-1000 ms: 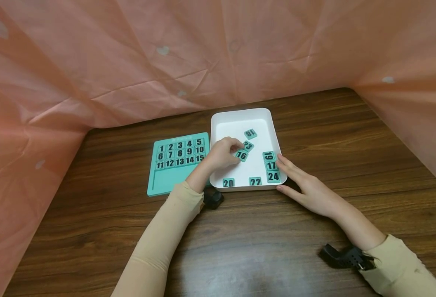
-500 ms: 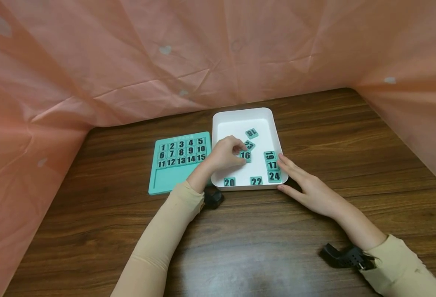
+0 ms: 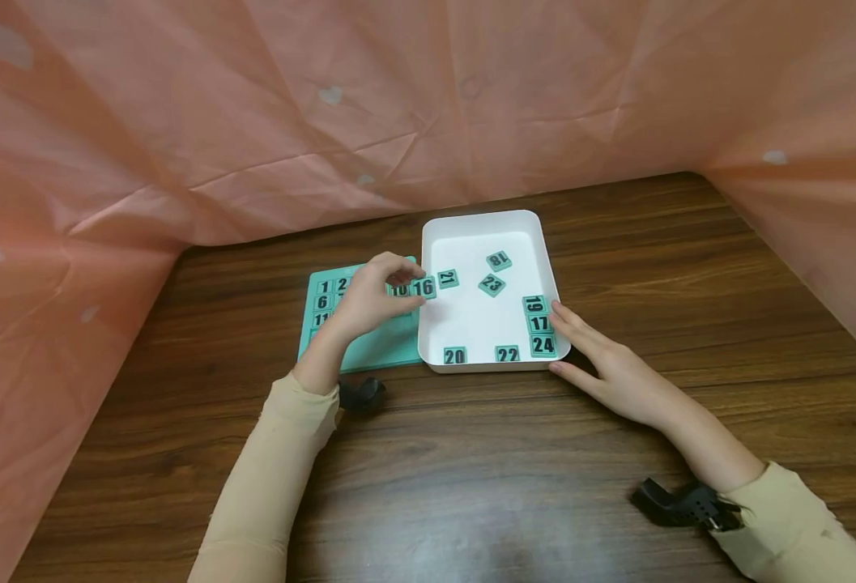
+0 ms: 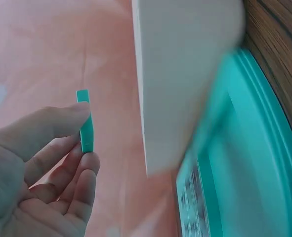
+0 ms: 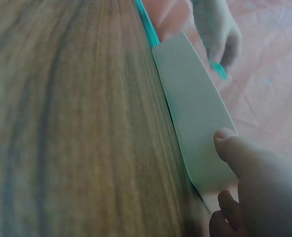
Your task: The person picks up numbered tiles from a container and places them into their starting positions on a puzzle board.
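Note:
My left hand (image 3: 369,298) pinches the teal number tile 16 (image 3: 423,287) between thumb and fingers, over the gap between board and tray. In the left wrist view that tile (image 4: 86,123) is seen edge-on, raised above the tray wall. Beneath the hand lies the teal number board (image 3: 384,348), its rows of numbers partly hidden by the hand. Straight fingers of my right hand (image 3: 617,376) rest along the right side of the white tray (image 3: 471,324), with the thumb against its front wall near the corner.
Inside the tray lie tiles 21 (image 3: 447,278), 23 (image 3: 491,285) and 18 (image 3: 499,260). Tiles 19, 17 and 24 (image 3: 542,346) line its right wall; 20 (image 3: 454,355) and 22 (image 3: 507,354) sit along the front. A pink curtain (image 3: 289,121) hangs behind the wooden table (image 3: 471,453).
My left hand has taken tile 16 from beside tile 23 and carried it left to the tray's left edge, uncovering tile 21. The right hand stays at the tray corner.

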Motion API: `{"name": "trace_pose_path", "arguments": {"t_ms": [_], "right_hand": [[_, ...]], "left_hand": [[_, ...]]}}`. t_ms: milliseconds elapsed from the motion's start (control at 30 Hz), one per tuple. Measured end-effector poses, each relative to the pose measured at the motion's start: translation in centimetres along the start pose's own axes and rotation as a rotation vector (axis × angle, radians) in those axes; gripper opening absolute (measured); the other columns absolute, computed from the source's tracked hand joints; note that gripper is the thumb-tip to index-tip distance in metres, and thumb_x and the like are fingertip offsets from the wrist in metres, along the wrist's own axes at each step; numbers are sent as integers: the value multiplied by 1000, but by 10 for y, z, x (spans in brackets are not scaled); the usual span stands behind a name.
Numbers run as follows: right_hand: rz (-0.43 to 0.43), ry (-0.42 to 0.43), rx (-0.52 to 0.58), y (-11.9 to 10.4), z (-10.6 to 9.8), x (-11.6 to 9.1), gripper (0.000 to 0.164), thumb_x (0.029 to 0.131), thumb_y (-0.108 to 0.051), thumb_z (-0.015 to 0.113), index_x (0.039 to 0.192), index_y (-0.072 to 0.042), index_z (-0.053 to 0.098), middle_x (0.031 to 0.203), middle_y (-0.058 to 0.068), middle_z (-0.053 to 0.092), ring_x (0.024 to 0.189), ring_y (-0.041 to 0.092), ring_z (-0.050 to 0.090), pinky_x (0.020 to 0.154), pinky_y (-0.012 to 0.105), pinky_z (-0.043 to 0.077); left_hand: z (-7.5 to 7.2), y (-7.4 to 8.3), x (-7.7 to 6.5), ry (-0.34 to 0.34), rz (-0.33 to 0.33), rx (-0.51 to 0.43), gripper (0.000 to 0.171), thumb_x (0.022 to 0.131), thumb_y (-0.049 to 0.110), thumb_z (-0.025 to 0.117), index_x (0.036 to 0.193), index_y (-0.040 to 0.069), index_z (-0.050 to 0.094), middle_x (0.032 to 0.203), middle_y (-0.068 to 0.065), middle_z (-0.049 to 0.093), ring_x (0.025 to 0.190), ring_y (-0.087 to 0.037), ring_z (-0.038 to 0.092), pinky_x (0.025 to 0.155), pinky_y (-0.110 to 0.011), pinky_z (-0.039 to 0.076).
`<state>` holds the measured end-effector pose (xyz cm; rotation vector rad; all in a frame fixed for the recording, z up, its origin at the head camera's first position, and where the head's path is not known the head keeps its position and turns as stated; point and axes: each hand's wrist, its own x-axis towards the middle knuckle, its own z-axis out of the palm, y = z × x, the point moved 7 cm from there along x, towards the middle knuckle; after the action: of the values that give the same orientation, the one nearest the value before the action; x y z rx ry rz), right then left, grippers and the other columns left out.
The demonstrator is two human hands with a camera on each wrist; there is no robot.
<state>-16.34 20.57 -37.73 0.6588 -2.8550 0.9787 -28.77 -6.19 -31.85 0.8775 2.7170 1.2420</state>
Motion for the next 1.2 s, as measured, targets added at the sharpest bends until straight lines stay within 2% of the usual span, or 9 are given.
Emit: {"name": "trace_pose_path", "arguments": {"t_ms": [233, 467, 633, 833, 1200], "right_hand": [[8, -3, 1, 2, -2, -1, 66, 96, -31, 58, 152, -15, 26, 159, 1, 13, 141, 28, 22, 102, 57, 32], [23, 0, -6, 7, -3, 0, 66, 96, -31, 58, 152, -16, 26, 159, 0, 13, 140, 30, 23, 103, 57, 31], [12, 6, -14, 7, -3, 1, 66, 96, -31, 58, 152, -15, 26, 159, 1, 14, 140, 30, 24, 102, 57, 32], [0, -1, -12, 5, -3, 1, 67, 96, -31, 58, 152, -16, 25, 159, 2, 13, 140, 30, 23, 101, 58, 33], [11, -1, -10, 5, -3, 1, 67, 96, -31, 58, 152, -17, 25, 159, 1, 12, 140, 31, 24, 101, 58, 32]], "left_hand": [[-38, -35, -40, 71, -69, 64, 31, 83, 14, 76, 111, 4, 66, 109, -10, 59, 99, -29, 56, 88, -45, 46], [-59, -66, -67, 65, -166, 138, 31, 83, 12, 75, 110, 2, 66, 109, -13, 58, 100, -30, 55, 88, -47, 46], [-66, -85, -76, 54, -215, 216, 30, 82, 11, 75, 109, -1, 67, 108, -17, 59, 98, -31, 56, 84, -46, 47], [-65, -100, -79, 25, -237, 265, 29, 81, 9, 76, 107, -2, 68, 104, -18, 61, 96, -31, 56, 82, -45, 46], [-66, -100, -83, -12, -249, 277, 29, 80, 5, 76, 108, -3, 68, 108, -17, 61, 102, -32, 56, 87, -48, 46]]}}
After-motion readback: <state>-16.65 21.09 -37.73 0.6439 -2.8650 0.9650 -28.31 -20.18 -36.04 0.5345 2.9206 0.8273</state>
